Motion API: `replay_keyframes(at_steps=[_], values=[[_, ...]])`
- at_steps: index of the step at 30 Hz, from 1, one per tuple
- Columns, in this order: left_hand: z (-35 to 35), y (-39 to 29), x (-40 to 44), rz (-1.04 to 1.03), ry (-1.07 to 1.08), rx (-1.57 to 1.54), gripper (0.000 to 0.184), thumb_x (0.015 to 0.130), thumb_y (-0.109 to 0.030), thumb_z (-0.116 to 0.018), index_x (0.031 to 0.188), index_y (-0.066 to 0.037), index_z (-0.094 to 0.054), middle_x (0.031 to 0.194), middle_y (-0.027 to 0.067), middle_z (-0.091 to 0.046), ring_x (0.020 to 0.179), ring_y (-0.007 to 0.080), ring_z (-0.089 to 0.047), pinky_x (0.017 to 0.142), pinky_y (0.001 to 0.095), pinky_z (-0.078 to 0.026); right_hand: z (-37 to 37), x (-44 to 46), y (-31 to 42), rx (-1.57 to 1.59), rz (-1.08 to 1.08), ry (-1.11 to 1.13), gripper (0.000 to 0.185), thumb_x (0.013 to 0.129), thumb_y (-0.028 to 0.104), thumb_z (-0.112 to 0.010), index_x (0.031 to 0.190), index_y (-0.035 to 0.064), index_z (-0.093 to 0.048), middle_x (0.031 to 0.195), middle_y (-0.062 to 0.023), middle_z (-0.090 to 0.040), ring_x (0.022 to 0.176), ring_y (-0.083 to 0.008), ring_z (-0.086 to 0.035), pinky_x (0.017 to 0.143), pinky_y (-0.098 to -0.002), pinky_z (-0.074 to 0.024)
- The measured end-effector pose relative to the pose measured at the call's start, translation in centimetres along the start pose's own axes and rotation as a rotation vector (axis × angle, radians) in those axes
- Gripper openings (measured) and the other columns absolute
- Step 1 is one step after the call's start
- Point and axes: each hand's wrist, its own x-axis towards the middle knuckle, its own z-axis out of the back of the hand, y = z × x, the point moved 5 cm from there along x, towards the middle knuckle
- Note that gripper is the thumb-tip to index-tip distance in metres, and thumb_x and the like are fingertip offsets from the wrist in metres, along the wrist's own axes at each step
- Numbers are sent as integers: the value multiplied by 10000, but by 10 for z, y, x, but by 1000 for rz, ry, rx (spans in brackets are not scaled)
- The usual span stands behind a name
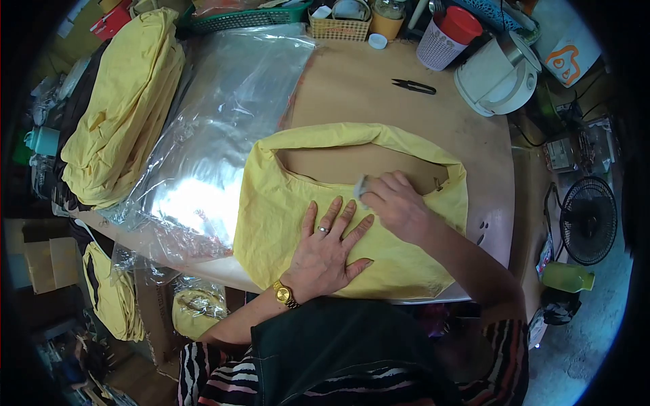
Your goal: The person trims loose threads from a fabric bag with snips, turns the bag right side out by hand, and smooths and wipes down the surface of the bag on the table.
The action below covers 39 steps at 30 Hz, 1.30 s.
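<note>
A yellow fabric shoulder bag lies flat in front of me, its strap curving away at the top. My left hand rests palm down on the bag's front with the fingers spread, wearing a ring and a gold watch. Closed into a grip, my right hand is at the bag's upper opening edge, right of the left hand. A small whitish piece, perhaps a folded cloth or pad, pokes out from its fingers. Its exact kind is mostly hidden by the hand.
Clear plastic bags lie stacked to the left, beside a pile of yellow bags. Thread snips, a white electric kettle and a perforated cup stand or lie at the back. A black fan is off the table's right side.
</note>
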Motion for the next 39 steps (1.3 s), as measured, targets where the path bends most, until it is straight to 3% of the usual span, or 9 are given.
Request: replay_keyframes(at_steps=[19,21,22,24,26,29,34,36,39], values=[[-4,-1,1,2,20,25,700,904,-549,-515,1478,-164,-400,1483,167,-387,1419,369,-287,1151,615,-135,-12,19,2,35,-34,23,150,782,89,-556,907,19,-601,946,-110,-556,938,-258,-539,865,-383,-423],[-3,-1,-1,4,23,13,701,903,-548,-519,1481,-170,-397,1488,166,-382,1426,370,-278,1150,618,-132,-3,17,-8,-138,-138,-68,132,759,58,-575,884,36,-608,912,-100,-555,916,-264,-547,854,-377,-425],[1,-1,0,-17,-10,18,697,889,-503,-570,1468,-152,-404,1461,179,-396,1382,380,-334,1124,599,-202,1,12,-13,-141,-141,-71,132,759,58,-575,884,36,-608,912,-100,-555,916,-264,-547,854,-377,-425],[12,-3,6,-36,-49,17,697,875,-457,-621,1456,-134,-411,1435,192,-411,1337,390,-389,1098,581,-272,17,-10,-41,-68,-457,-185,173,748,-1,-594,913,46,-618,916,-106,-557,911,-280,-559,832,-381,-439],[26,7,18,110,-25,-166,693,845,-289,-693,1433,-62,-404,1341,205,-450,1186,379,-494,981,490,-422,14,-19,-46,-9,-470,-257,200,754,-23,-603,936,54,-627,933,-109,-559,918,-292,-562,835,-393,-446],[29,20,42,225,-79,-356,656,827,-168,-700,1393,7,-418,1248,207,-470,1037,355,-537,868,429,-479,-2,-28,-49,93,-546,-353,225,778,-43,-615,977,57,-646,958,-108,-569,927,-316,-568,844,-410,-459],[24,5,17,107,-29,-216,596,859,-148,-660,1374,48,-434,1240,214,-471,1045,344,-532,903,408,-476,-4,-33,-56,193,-672,-406,191,807,-28,-626,971,50,-686,939,-99,-594,920,-333,-581,858,-405,-473],[15,0,0,56,-32,-154,583,871,-164,-649,1370,57,-441,1263,214,-470,1065,338,-524,925,406,-470,-8,-35,-63,506,-786,-277,194,806,-29,-630,970,44,-702,918,-110,-603,918,-324,-589,853,-393,-482],[-6,1,-11,-39,-102,59,580,900,-216,-615,1381,57,-439,1330,208,-458,1122,336,-496,982,403,-444,-6,-18,-52,786,-682,-76,168,795,-32,-619,913,53,-704,888,-104,-599,906,-299,-590,831,-393,-477]])
